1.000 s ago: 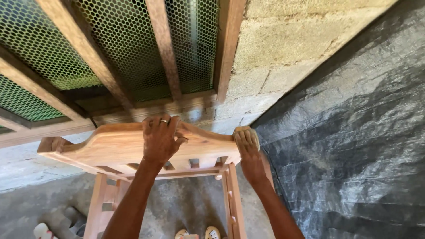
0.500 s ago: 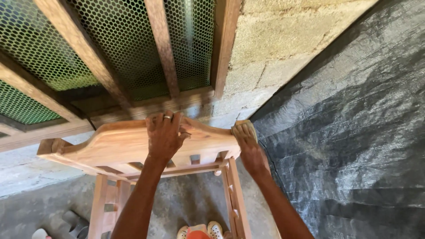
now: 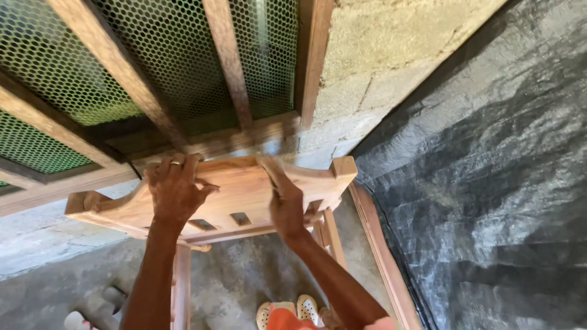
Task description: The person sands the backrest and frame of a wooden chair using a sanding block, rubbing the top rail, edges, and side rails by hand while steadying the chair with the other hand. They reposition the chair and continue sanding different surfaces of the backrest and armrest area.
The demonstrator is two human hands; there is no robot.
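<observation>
Green wire mesh (image 3: 67, 67) in timber framing, upper left. Below it, a carved wooden chair frame (image 3: 238, 189), unfinished, stands on the concrete floor (image 3: 244, 287) against the block wall (image 3: 379, 79). Left hand (image 3: 174, 189): fingers curled over the frame's top rail, gripping it. Right hand (image 3: 284, 201): laid flat on the rail's face, fingers extended, not clenched. Black plastic sheet (image 3: 489, 183) at right.

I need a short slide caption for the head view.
Left hand and right hand rest on a wooden chair backrest beside a block wall.
</observation>
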